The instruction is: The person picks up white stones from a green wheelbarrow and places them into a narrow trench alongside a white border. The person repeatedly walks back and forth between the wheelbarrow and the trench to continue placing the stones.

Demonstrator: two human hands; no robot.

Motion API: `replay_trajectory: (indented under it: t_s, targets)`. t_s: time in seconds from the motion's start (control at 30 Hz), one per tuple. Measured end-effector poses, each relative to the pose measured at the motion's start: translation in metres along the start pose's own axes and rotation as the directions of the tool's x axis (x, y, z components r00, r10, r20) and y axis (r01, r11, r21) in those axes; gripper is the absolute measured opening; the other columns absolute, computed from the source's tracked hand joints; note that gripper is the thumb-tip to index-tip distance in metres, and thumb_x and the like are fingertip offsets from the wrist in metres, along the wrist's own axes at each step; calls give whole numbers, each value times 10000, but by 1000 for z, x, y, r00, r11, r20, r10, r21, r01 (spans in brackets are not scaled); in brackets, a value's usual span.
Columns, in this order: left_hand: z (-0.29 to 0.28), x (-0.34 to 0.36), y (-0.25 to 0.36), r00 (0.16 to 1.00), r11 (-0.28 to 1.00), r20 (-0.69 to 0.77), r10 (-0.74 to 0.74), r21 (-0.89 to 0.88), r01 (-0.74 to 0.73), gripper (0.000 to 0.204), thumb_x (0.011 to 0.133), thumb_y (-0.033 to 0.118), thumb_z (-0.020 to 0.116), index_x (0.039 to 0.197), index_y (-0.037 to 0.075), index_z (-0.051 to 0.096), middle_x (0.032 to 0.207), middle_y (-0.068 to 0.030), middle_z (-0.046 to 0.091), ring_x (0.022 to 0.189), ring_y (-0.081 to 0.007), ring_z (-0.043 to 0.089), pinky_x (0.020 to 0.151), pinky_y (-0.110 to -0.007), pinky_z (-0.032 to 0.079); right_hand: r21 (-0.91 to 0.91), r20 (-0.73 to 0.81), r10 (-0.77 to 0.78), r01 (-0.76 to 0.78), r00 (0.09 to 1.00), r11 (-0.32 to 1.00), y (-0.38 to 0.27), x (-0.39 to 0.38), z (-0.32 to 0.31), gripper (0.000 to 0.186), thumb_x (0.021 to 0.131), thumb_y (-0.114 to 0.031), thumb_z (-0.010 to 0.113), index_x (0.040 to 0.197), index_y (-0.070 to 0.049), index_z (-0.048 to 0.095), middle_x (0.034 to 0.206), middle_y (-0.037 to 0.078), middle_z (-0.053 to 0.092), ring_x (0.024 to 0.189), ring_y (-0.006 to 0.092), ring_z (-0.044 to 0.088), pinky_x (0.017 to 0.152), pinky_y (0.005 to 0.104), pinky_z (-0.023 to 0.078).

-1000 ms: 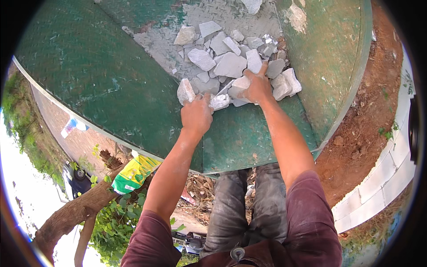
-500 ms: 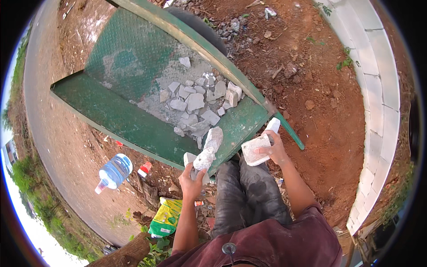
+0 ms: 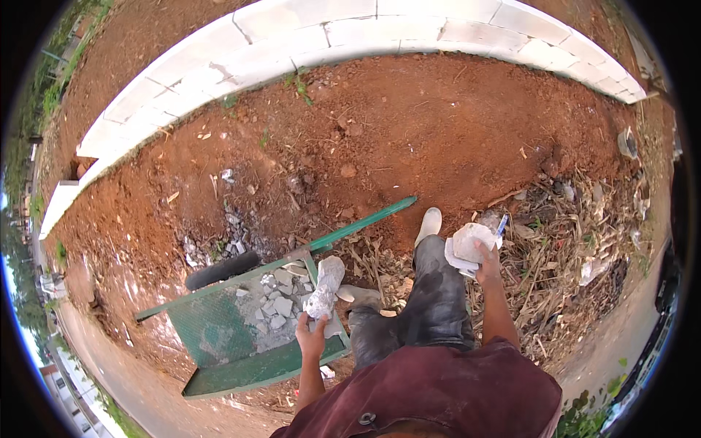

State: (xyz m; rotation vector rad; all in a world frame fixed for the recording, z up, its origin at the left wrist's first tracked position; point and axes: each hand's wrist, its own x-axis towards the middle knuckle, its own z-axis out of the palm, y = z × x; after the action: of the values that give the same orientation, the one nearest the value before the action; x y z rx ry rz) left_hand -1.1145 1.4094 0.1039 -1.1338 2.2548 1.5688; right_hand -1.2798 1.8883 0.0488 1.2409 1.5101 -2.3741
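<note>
My left hand (image 3: 312, 336) is closed around the lower end of a long, rough grey-white chunk of rubble (image 3: 326, 283), held upright over the near right corner of a green metal wheelbarrow (image 3: 208, 339). Broken pale block pieces (image 3: 276, 306) lie in a heap on the wheelbarrow's dusty bed. Out to the right, my right hand (image 3: 488, 263) grips pale broken block pieces (image 3: 467, 242), stacked flat one against another. My fingers partly cover them, and how many there are I cannot tell.
The wheelbarrow's green handle (image 3: 365, 223) sticks out ahead of my legs, and its black wheel (image 3: 223, 271) is on the far side. A white block wall (image 3: 409, 33) curves behind red soil (image 3: 409, 131). Dry leaves and litter (image 3: 548, 270) cover the ground at right.
My body has turned to the right, so the wheelbarrow now lies to my left and the wall ahead. Both hands still hold their pieces; the right hand is farther from the wheelbarrow.
</note>
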Motion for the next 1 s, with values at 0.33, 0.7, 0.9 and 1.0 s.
replay_trajectory:
  t_s: [0.33,0.7,0.9,1.0]
  targets:
    - [178,85,246,969,994,245,28,-112,-1,277,901,68,728,1161,20,645,1060,-21,665,936,-116,587,850,-292,470,343,-288,17,86,958,936,-140,86,-104,632,852,-191,784,1391,-83,471,1264,82,612,1171,277,617,990,473,524]
    - [373,191,550,893,939,341,294,-279,-203,381,923,51,692,1286,-12,598,1185,-64,667,1047,-153,623,921,-314,485,450,-305,-90,226,948,864,-347,266,-29,656,828,-129,802,1386,-52,467,1257,101,633,1155,274,632,978,460,530]
    - [472,271,671,832,958,478,282,-179,-223,406,944,71,673,1333,4,579,1201,-64,665,1056,-144,620,923,-316,482,404,-472,-62,278,879,872,-483,297,1,591,820,-67,803,1325,-25,499,1213,119,655,1121,280,657,955,458,549]
    - [511,278,750,765,970,597,243,-141,-198,384,910,87,712,1271,7,606,1155,-45,657,1025,-139,602,908,-311,479,406,-532,-70,326,844,854,-542,279,7,533,841,-53,780,1303,-28,514,1188,107,661,1095,276,662,945,445,550]
